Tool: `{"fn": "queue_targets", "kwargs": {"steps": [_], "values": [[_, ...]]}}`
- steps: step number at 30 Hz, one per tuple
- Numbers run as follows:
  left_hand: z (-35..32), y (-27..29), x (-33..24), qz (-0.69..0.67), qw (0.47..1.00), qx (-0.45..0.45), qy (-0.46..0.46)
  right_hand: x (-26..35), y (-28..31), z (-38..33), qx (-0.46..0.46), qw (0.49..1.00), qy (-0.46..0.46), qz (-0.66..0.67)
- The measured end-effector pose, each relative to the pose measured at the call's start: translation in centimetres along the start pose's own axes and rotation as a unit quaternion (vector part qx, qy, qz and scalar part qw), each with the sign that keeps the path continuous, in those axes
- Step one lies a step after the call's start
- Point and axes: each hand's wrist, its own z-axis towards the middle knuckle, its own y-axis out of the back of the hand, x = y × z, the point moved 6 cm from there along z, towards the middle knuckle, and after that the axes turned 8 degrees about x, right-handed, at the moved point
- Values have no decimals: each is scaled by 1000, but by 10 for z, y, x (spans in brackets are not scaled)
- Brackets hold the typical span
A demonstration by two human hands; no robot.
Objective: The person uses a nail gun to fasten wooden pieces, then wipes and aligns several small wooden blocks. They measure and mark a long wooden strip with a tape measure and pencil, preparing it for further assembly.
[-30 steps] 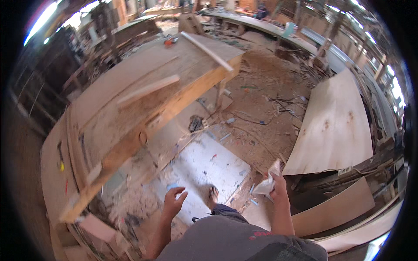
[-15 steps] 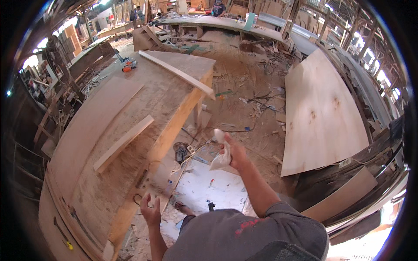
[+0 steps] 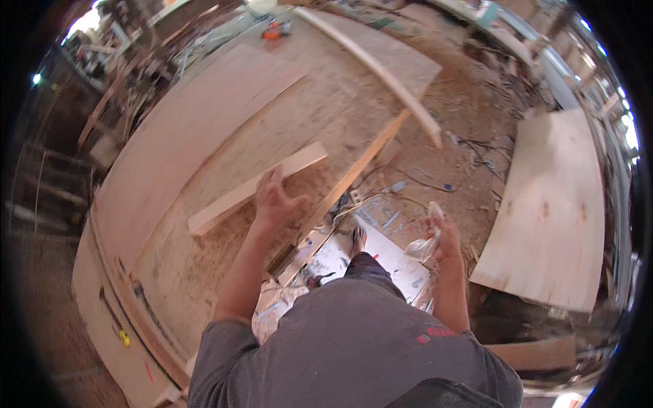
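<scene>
My left hand (image 3: 274,198) is over the wooden workbench (image 3: 224,262), fingers apart and nothing in them. It reaches beside a short pale wooden beam (image 3: 221,211) that lies on the bench top; whether it touches the beam I cannot tell. Off the bench's right edge, my right hand (image 3: 447,239) is closed round a soft white bag (image 3: 423,249), which bulges out above and below the fingers. A longer wooden strip (image 3: 371,60) lies across the far end of the bench, its tip sticking out past the edge.
An orange power tool (image 3: 275,30) sits at the bench's far end. A thin wood sheet (image 3: 183,129) covers its left side, with a yellow-handled tool (image 3: 124,337) near the lower left. Cables and scraps litter the floor. A large plywood panel (image 3: 544,211) leans at right.
My left hand has moved up and forward over the bench, next to the short beam. The view has shifted closer to the bench. My right hand still grips the white bag.
</scene>
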Motion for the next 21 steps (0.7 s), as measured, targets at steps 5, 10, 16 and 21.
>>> {"fn": "queue_targets", "kwargs": {"steps": [5, 10, 16, 21], "values": [[70, -23, 14, 55, 997, 20, 43, 21, -47, 102, 49, 982, -122, 137], [114, -41, -24, -161, 983, 65, 63, 85, -129, 192, 170, 973, -126, 93], [149, -107, -109, -632, 713, 284, 109, 108, -277, 206, 360, 920, -152, -41], [160, -94, -91, -555, 777, 235, 181, 91, -347, 201, 420, 883, -48, -203]]}}
